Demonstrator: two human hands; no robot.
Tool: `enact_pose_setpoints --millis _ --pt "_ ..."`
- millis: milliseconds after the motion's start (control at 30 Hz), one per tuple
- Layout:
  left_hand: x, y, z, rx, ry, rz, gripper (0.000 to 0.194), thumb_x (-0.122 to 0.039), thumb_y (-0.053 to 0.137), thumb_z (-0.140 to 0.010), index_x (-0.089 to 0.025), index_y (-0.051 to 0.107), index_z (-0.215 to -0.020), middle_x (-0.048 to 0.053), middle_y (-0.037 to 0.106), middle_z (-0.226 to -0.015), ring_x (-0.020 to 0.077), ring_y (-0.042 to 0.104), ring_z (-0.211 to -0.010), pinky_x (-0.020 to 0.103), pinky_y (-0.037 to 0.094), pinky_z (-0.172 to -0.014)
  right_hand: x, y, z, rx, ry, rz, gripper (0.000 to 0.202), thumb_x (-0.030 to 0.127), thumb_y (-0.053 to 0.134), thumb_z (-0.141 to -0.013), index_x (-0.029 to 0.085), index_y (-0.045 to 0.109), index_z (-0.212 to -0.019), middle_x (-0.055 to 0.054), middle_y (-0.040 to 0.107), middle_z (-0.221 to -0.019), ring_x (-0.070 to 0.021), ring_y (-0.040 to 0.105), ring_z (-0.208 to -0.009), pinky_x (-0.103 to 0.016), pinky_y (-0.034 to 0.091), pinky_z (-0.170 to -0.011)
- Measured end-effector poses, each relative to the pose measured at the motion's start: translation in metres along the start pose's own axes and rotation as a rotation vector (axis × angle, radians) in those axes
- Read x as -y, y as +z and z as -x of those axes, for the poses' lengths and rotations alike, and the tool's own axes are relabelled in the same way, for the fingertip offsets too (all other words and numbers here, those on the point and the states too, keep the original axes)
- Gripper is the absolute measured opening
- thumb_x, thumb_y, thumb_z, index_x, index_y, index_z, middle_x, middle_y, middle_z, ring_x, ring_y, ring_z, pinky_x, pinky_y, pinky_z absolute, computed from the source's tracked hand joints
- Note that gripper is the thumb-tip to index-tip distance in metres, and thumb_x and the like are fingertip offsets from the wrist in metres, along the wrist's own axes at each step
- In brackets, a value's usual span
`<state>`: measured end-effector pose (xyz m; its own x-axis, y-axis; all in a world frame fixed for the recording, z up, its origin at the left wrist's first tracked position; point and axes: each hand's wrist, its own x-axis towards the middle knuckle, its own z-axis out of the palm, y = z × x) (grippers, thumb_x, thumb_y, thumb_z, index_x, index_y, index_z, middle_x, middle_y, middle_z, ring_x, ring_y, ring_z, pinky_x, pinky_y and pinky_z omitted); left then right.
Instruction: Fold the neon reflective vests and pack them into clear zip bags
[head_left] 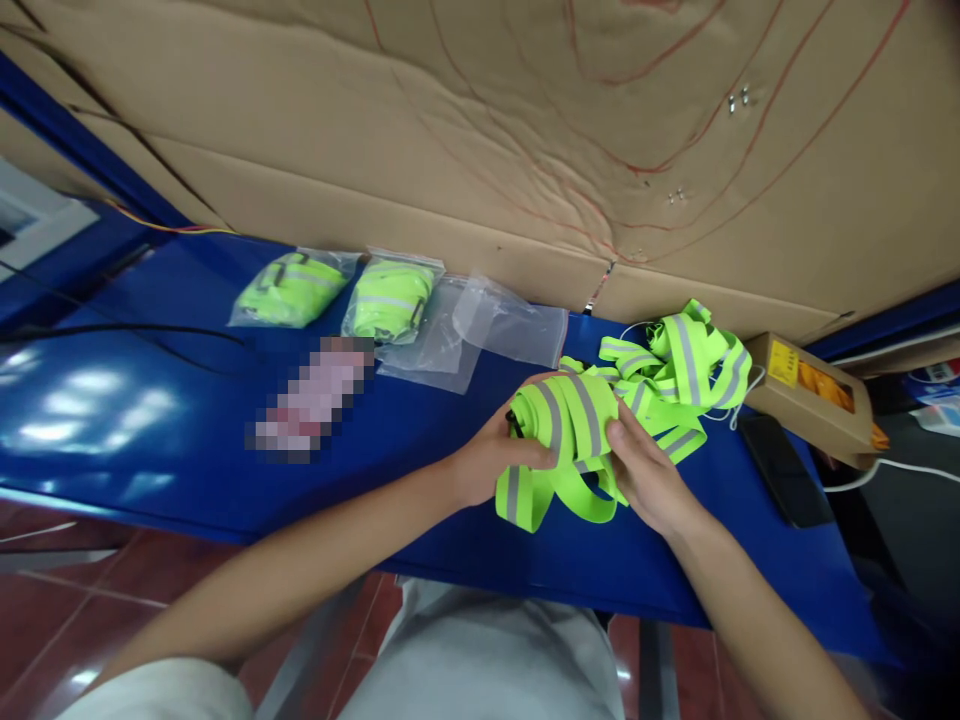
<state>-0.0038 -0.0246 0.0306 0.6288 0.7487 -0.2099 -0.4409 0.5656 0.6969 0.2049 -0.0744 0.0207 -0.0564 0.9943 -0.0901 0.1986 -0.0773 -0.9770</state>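
Both my hands grip a neon-yellow reflective strap (562,415) with grey stripes, folded into a thick bundle above the table's front half. My left hand (491,455) wraps its left side, thumb across the front; a bit of black shows beside it. On the right side, my right hand (641,460) closes with its thumb against the folds, its other fingers partly hidden. Loose loops of strap hang below the bundle. Right behind it lies a tangled pile of similar reflective straps (686,360).
Two clear bags of folded straps (292,290) (391,298) lie at the back left, beside empty clear plastic bags (510,320). A dark phone (784,470) and a cardboard box (814,395) are at right. Cardboard (420,130) walls the back of the blue table (360,500). A pixelated patch lies left.
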Motion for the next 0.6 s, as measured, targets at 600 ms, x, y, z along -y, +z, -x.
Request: enact_pose_setpoints --millis 600 --pt "0.009 -0.005 -0.011 -0.087 0.253 -0.214 0.065 -0.037 0.089 -0.071 -0.022 0.065 -0.130 0.010 0.070 -0.130 0.0320 0.064 -0.126 0.045 0.049 -0.110 0.017 0.038 0.009 0.042 0.249 -0.765 0.082 0.039 0.085 -0.083 0.037 0.046 -0.155 -0.006 0.070 -0.138 -0.0296 0.068 -0.125 -0.047 0.056 -0.108"
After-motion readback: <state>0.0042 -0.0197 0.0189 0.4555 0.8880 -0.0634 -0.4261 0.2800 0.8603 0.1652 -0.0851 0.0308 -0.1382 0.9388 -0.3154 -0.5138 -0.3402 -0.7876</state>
